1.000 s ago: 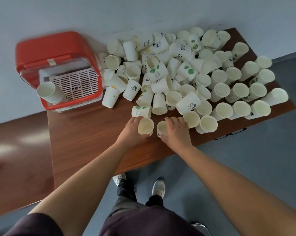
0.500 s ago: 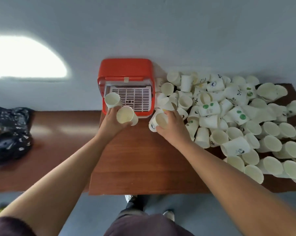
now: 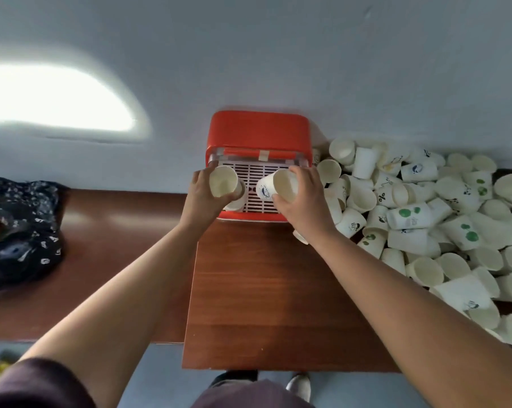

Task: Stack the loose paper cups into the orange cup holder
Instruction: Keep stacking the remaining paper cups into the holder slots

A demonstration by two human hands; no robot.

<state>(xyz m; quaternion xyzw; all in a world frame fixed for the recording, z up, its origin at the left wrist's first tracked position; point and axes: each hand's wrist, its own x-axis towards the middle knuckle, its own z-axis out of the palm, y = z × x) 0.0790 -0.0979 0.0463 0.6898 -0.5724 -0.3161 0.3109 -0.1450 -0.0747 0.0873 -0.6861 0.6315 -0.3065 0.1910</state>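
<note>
Orange cup holder, glossy plastic, white slotted grille: far edge of brown wood-grain table, against pale wall. Left hand grips plain paper cup, right hand grips printed cup, both over grille. Loose cups heaped right.

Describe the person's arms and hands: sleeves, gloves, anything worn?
The left hand and right hand are bare: no gloves, rings, watch or wristbands can be seen. A dark purplish sleeve covers the left upper arm only. No sleeve shows on the right arm within the frame.
</note>
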